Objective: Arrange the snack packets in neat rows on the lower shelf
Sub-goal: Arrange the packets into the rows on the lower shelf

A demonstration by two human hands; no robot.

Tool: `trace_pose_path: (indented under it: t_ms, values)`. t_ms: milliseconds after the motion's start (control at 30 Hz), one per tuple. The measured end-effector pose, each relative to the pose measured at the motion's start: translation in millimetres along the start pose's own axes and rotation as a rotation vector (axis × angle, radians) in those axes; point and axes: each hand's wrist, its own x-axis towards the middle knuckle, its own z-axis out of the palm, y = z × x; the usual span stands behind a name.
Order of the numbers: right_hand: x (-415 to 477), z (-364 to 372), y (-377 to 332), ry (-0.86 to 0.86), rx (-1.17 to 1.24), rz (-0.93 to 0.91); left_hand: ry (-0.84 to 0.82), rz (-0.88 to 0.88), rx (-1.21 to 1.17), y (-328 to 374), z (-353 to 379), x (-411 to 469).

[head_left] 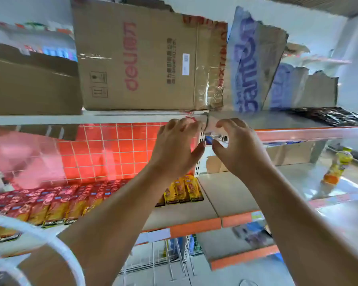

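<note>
Both hands were raised to the front edge of the upper shelf (70,118), close together. The left hand (178,145) had curled fingers and its thumb stuck out; whether it held anything could not be told. The right hand (239,148) pinched a small clear thing (217,138), too blurred to name. The packets (50,203) lay in rows on the lower shelf (232,195), partly hidden by the left forearm, with a few yellow ones (184,189) at the end of the row. Above stood a box (145,56) and torn cardboard (248,65). A bottle (337,166) stood far right, and a white hoop (50,240) crossed the lower left.
</note>
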Motion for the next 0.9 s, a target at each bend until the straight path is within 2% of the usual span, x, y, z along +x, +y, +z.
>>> trace_pose_path:
  t_ms: [200, 467, 567, 700, 900]
  values:
    - [9.2, -36.9, 60.9, -0.009, -0.081, 0.079, -0.148, 0.012, -0.268, 50.9, 24.3, 50.8]
    - [50.2, -17.4, 123.7, -0.208, -0.15, 0.146, -0.436, -0.089, -0.531, 68.0, 81.3, 119.4]
    - [75.7, -6.2, 153.8, -0.279, -0.254, 0.173, -0.572, -0.122, -0.532, 67.2, 110.8, 154.2]
    - [109.8, -2.0, 183.9, -0.336, -0.222, 0.195, -0.596, -0.128, -0.482, 63.3, 143.0, 189.8]
    - [168.2, 3.6, 230.2, -0.517, -0.297, 0.234, -0.786, 0.007, -0.381, 72.6, 182.2, 247.1]
